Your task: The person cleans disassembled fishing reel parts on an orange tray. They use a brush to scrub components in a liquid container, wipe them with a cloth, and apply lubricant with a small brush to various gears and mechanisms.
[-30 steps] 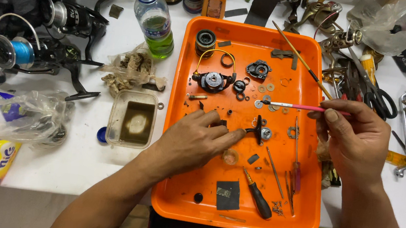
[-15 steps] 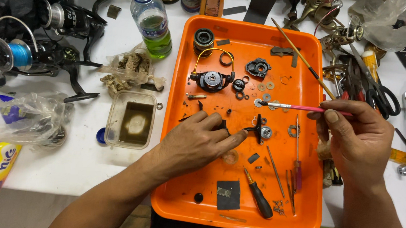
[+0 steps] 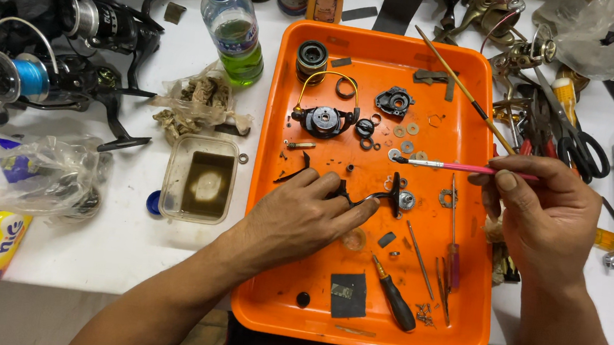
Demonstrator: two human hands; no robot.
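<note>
Left hand [image 3: 303,213] pressing down on black reel part [image 3: 387,196] mid orange tray [image 3: 476,286]. Right hand [image 3: 543,218] pinching pink brush [image 3: 458,166], tip hovering over washers [image 3: 404,133]. Reel lying fully stripped, parts scattered; judging cleaning underway, reassembly not started.
</note>
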